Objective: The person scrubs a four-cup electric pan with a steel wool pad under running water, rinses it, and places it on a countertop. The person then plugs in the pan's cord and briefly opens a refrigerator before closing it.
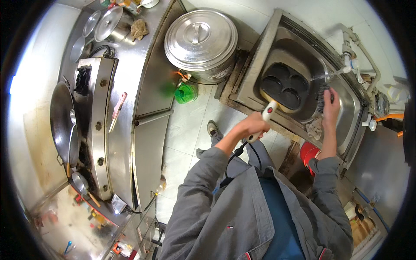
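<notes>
My left hand (253, 125) grips the white handle (269, 110) of a black pan with several round wells (286, 83). The pan's outer side looks yellowish, and it is tilted inside the left bowl of a stainless steel sink (294, 44). In my right hand (331, 104) is a dark bristly scrubber (321, 96), held over the divide between the two bowls, apart from the pan. Water runs from a white-handled tap (349, 68) towards the pan. A crumpled beige rag (314, 128) lies on the sink's near rim, below the scrubber.
A large lidded steel pot (201, 42) stands left of the sink, with a green plastic container (186, 93) on the floor by it. A red bucket (308, 154) sits under the sink's near edge. Along the left runs a steel stove counter (122, 130) with a wok (63, 123).
</notes>
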Tool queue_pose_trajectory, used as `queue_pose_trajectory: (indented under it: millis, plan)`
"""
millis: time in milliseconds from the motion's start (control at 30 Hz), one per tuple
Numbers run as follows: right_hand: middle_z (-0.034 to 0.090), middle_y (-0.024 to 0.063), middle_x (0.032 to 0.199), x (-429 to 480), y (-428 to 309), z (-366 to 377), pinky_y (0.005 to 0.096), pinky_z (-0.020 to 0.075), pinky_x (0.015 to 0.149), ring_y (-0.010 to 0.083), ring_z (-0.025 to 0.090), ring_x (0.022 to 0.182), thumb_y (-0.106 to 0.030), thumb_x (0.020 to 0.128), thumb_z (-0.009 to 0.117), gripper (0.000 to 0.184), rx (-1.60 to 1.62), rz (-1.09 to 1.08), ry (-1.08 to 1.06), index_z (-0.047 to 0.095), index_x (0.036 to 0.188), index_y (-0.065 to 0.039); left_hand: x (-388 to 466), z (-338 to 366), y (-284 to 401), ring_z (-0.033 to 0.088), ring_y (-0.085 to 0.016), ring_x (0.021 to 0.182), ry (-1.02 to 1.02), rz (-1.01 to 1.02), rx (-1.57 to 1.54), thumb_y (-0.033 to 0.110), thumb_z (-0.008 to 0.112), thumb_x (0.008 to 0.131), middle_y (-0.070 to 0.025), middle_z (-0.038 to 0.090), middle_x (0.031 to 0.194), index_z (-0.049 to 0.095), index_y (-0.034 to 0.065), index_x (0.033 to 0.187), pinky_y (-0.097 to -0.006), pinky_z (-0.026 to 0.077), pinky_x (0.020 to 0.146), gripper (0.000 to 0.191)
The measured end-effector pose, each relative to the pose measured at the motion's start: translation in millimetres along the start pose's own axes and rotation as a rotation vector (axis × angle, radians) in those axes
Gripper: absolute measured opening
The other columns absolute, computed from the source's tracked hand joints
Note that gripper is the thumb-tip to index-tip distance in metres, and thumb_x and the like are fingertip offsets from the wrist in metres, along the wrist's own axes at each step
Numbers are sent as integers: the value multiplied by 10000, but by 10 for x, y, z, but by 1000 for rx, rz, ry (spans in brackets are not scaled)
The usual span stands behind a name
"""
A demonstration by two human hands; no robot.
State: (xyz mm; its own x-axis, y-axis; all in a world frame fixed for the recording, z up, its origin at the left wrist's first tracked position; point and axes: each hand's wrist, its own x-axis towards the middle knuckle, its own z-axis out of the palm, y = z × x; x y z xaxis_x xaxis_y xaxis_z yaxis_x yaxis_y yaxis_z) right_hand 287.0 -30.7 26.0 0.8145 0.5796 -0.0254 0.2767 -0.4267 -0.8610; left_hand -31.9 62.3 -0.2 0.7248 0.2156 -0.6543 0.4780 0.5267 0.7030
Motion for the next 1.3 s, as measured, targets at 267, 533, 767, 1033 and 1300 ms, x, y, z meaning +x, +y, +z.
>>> queue_pose_trajectory:
  millis: [267,533,767,1033,1300]
  plan:
    - [708,133,1120,-530,22,-63,322,505,881,191,646,988,-297,957,707,430,-235,-148,336,638,1244,15,338,-29,-217,642,-216,571,-9,-16,48,95,683,739,-140,652,682,648,-126,821,-394,507,512,238]
    - [705,54,977,-1291,-67,-75,266,516,765,93,617,851,-210,928,739,378,76,20,251,645,1212,21,112,193,128,602,-201,520,-1,-26,117,75,659,777,-108,614,636,620,-58,765,-366,487,474,139]
    - [703,51,987,-1315,363,-282,274,517,778,101,617,862,-215,930,744,366,165,69,366,658,1201,16,-425,195,400,682,-270,572,182,2,620,130,685,758,-195,674,715,627,-98,893,-396,552,562,271]
    - [681,45,1051,-1198,317,-162,268,482,862,107,603,948,-226,934,743,361,340,149,199,666,1204,1,-588,294,447,683,-471,819,632,275,1195,109,593,864,-292,680,889,501,6,1041,-556,540,738,225]
    - [677,48,1026,-976,575,-133,274,485,836,123,607,926,-247,920,760,378,196,114,120,675,1192,0,-606,38,468,693,-442,828,575,306,934,160,675,774,-305,689,897,600,-42,1013,-526,531,735,322]
